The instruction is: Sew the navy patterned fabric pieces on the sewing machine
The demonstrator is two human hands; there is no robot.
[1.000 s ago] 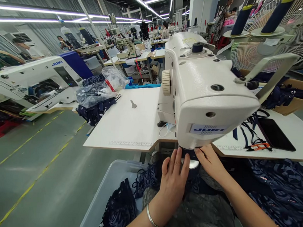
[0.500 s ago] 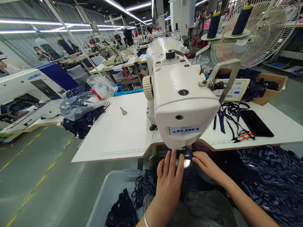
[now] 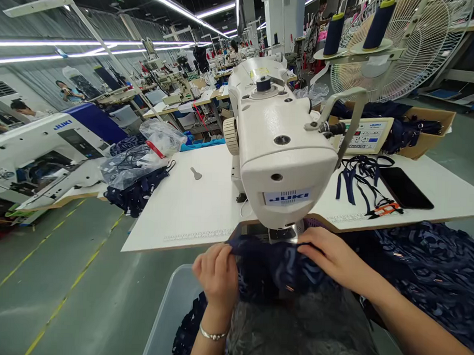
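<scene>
A dark navy patterned garment [image 3: 273, 261] stretches between my two hands, just in front of the sewing machine [image 3: 288, 164]. My left hand [image 3: 217, 275], with a bracelet at the wrist, has its fingers closed on the garment's left end. At its right side my right hand [image 3: 327, 253] pinches the upper edge between thumb and fingers. The cloth hangs down towards my lap, over dark sheer material. Behind the cloth, the metal plate [image 3: 283, 235] under the machine head shows; the needle is hard to make out.
Right on the white table [image 3: 205, 207] lie a phone [image 3: 405, 187], orange thread snips [image 3: 385, 209] and navy straps [image 3: 349, 186]. A grey flat piece [image 3: 195, 173] lies left. Below left stands a plastic bin [image 3: 170, 304]; patterned fabric [image 3: 431, 277] is heaped at right.
My left hand has moved left and closed on the garment's end. The cloth has come out from under the machine head towards me and is now spread between both hands.
</scene>
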